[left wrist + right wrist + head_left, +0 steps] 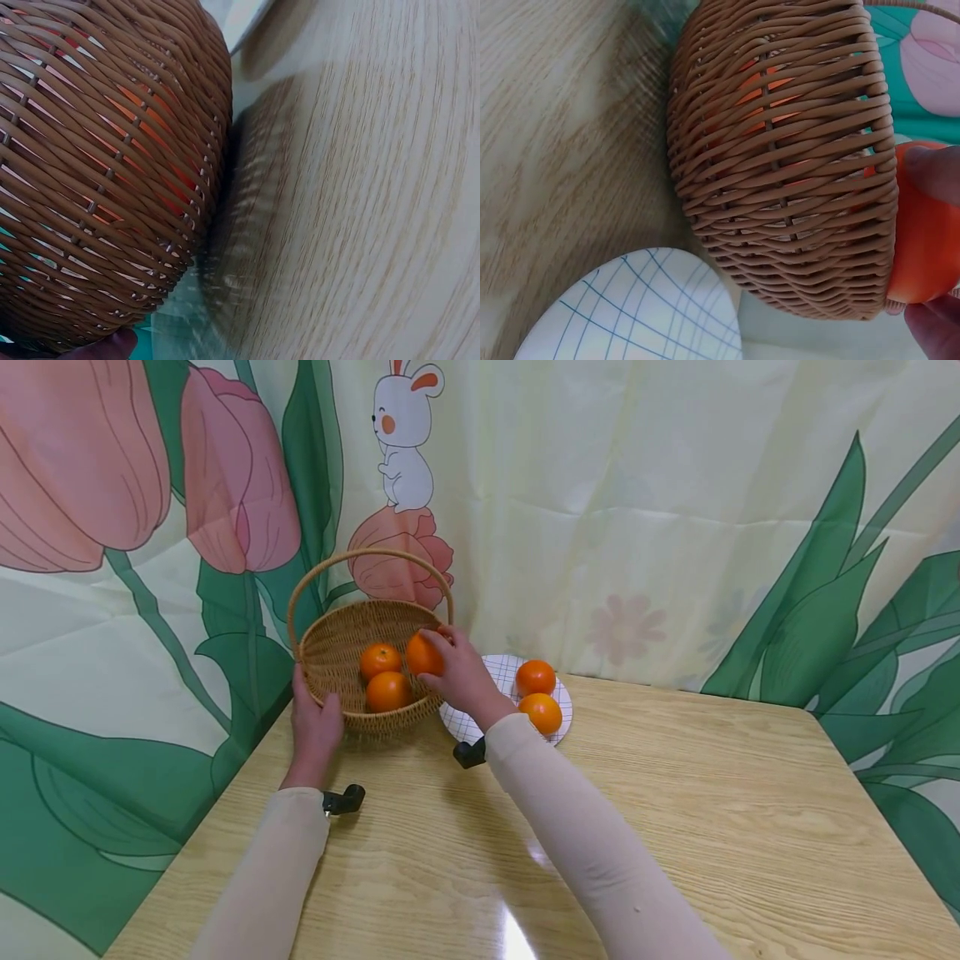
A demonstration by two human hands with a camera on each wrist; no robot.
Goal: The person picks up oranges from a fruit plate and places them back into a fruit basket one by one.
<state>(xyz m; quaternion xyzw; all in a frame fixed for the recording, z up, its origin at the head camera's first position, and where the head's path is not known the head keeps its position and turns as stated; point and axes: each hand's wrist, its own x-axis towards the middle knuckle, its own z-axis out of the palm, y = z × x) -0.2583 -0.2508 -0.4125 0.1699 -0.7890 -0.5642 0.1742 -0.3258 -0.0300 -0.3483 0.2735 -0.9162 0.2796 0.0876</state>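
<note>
A brown wicker basket point(341, 647) with a tall arched handle stands at the back left of the table. My left hand point(315, 727) grips its left rim, and a thumb tip shows low in the left wrist view. Two oranges, a rear orange point(380, 661) and a front orange point(388, 692), lie inside. At the basket's right rim, my right hand point(468, 677) pinches another orange point(424, 653) between thumb and fingers. In the right wrist view this held orange point(922, 240) sits at the rim's edge. The weave partly hides the oranges inside in both wrist views.
Right of the basket, a white plate point(492, 668) with blue grid lines holds two oranges, one behind point(536, 677) and one in front point(541, 713). The right forearm passes over part of it. A printed curtain point(600, 527) hangs behind the wooden table point(675, 793).
</note>
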